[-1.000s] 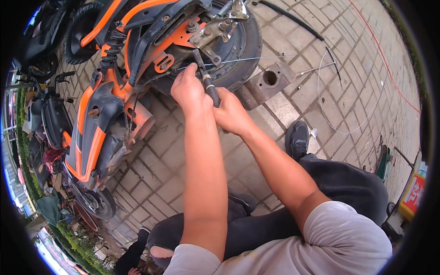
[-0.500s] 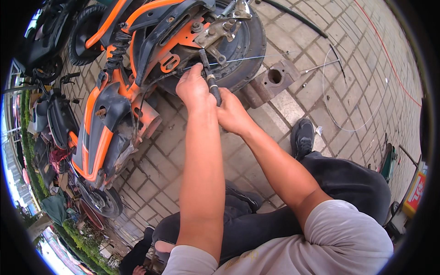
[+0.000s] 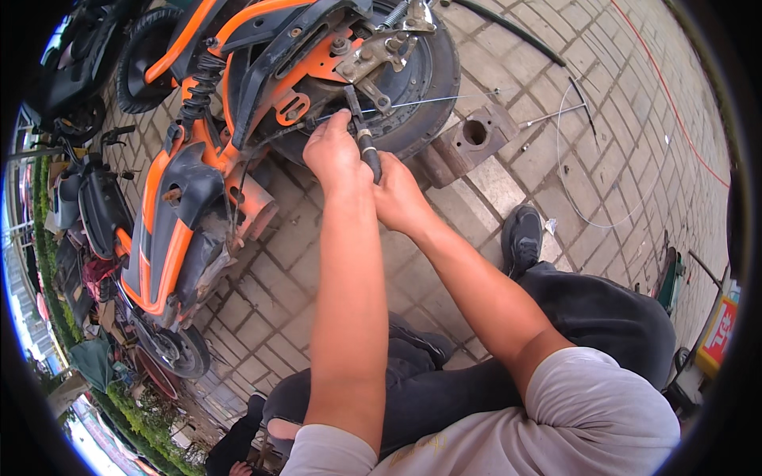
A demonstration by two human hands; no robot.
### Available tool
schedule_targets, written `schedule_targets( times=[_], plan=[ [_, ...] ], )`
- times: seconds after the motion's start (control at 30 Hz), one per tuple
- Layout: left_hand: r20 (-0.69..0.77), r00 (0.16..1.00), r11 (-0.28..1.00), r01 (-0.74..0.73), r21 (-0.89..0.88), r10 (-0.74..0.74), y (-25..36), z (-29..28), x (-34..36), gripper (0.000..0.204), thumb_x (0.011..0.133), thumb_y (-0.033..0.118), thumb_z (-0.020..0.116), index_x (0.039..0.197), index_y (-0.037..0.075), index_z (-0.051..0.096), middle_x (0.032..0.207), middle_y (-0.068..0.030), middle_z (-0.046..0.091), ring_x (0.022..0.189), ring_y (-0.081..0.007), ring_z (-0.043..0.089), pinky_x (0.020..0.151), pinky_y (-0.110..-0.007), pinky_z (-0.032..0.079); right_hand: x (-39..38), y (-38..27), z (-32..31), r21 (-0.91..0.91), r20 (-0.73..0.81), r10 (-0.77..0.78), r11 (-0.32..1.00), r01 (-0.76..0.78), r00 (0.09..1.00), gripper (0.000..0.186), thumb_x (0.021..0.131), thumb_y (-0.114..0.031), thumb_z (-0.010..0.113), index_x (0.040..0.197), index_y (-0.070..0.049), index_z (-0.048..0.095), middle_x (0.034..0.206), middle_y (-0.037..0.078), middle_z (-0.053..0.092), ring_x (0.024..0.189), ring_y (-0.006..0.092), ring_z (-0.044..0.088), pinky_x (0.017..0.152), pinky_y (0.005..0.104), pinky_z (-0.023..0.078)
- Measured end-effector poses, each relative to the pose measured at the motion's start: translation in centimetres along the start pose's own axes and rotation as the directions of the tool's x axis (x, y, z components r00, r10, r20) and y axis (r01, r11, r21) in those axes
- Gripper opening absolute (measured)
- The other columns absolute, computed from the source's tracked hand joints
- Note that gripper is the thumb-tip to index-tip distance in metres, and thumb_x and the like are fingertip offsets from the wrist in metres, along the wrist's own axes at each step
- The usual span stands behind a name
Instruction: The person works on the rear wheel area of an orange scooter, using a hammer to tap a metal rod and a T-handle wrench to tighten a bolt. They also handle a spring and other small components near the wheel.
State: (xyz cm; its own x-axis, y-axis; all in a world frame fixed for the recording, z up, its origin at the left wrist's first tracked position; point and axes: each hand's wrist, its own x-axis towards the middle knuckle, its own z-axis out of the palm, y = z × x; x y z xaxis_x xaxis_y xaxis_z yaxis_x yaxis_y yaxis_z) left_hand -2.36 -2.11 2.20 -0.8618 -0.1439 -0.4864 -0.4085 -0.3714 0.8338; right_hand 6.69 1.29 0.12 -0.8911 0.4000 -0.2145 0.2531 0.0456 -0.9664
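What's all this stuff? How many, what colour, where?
Motorbike: one, orange-and-black, upper left
Tyre: one, black, top middle
Hammer-like tool: one, dark, upper middle
Thin rod or cable: one, silvery, over the tyre
Holed block: one, brown, beside the tyre
T-shaped tool: one, silvery and dark, upper right
Loop: one, whitish, right
Hose: one, black, top right
Cord: one, red, far right
Boxy thing: one, red-yellow, right edge
Parked bikes: several, dark, far left
Plants: uncountable, green, lower left
Paving bricks: many, greyish, underneath
Other person: one, dark clothes, lower left
Shirt: one, grey, bottom
Shoes: two, dark, right and middle
Left hand: one, bare, near the tyre
Right hand: one, bare, holding the hammer-like tool
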Motion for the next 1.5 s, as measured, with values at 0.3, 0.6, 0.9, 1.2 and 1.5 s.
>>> schedule_targets(
  times=[0.3, 0.6, 0.9, 1.2, 1.5],
  plan=[
    [0.037, 0.999, 0.999, 0.032, 0.027, -0.033, 0.1, -0.4, 0.1, 0.015, 0.081, 0.003, 0.065, 0.087, -0.01, 0.06, 0.078, -0.0079, 0.06, 0.063, -0.0148, 0.054, 0.055, -0.03, 0.043, -0.8, -1.2, 0.1, -0.007, -0.028, 0.427, 0.904, -0.427, 0.904, 0.049, 0.079, -0.034, 0.069, 0.102, 0.008, 0.058, 0.092, 0.026, 0.065, 0.089, 0.0377, 0.064, 0.078, 0.0408, 0.049],
    [0.033, 0.999, 0.999, 0.035, 0.009, -0.036, 0.0, -0.6, -0.2, 0.013, 0.081, 0.002, 0.065, 0.085, -0.009, 0.061, 0.078, -0.0083, 0.061, 0.064, -0.0153, 0.055, 0.057, -0.03, 0.045, -1.9, 1.0, 2.1, 0.199, 0.017, 0.418, 0.889, -0.412, 0.908, 0.051, 0.078, -0.037, 0.069, 0.098, 0.009, 0.06, 0.091, 0.022, 0.066, 0.087, 0.0273, 0.063, 0.074, 0.0381, 0.048],
    [0.042, 0.999, 1.0, 0.003, -0.004, -0.003, 0.0, -0.6, -0.7, 0.012, 0.081, 0.002, 0.064, 0.083, -0.009, 0.061, 0.079, -0.0081, 0.061, 0.066, -0.0147, 0.056, 0.061, -0.029, 0.046, -1.5, 2.3, 2.5, 0.124, -0.054, 0.381, 0.92, -0.372, 0.923, 0.06, 0.076, -0.042, 0.07, 0.102, 0.011, 0.059, 0.098, 0.028, 0.066, 0.096, 0.0341, 0.066, 0.08, 0.0398, 0.049],
    [0.043, 0.999, 1.0, -0.013, 0.005, 0.013, -0.4, -0.8, -0.3, 0.014, 0.08, 0.003, 0.065, 0.084, -0.009, 0.061, 0.079, -0.0072, 0.061, 0.066, -0.0143, 0.055, 0.06, -0.029, 0.046, -1.5, 2.0, 2.4, 0.195, -0.011, 0.357, 0.917, -0.348, 0.934, 0.055, 0.079, -0.042, 0.07, 0.095, 0.01, 0.059, 0.09, 0.021, 0.067, 0.086, 0.0223, 0.064, 0.072, 0.0365, 0.049],
    [0.032, 0.999, 1.0, 0.0, -0.003, 0.0, -0.5, -0.6, -0.4, 0.015, 0.08, 0.003, 0.066, 0.087, -0.009, 0.061, 0.081, -0.0071, 0.062, 0.068, -0.0145, 0.056, 0.062, -0.028, 0.046, -1.7, 1.6, 2.3, 0.246, 0.014, 0.318, 0.918, -0.311, 0.948, 0.043, 0.084, -0.033, 0.066, 0.092, 0.008, 0.058, 0.081, 0.012, 0.065, 0.071, 0.0155, 0.059, 0.065, 0.0329, 0.048]
  ],
)
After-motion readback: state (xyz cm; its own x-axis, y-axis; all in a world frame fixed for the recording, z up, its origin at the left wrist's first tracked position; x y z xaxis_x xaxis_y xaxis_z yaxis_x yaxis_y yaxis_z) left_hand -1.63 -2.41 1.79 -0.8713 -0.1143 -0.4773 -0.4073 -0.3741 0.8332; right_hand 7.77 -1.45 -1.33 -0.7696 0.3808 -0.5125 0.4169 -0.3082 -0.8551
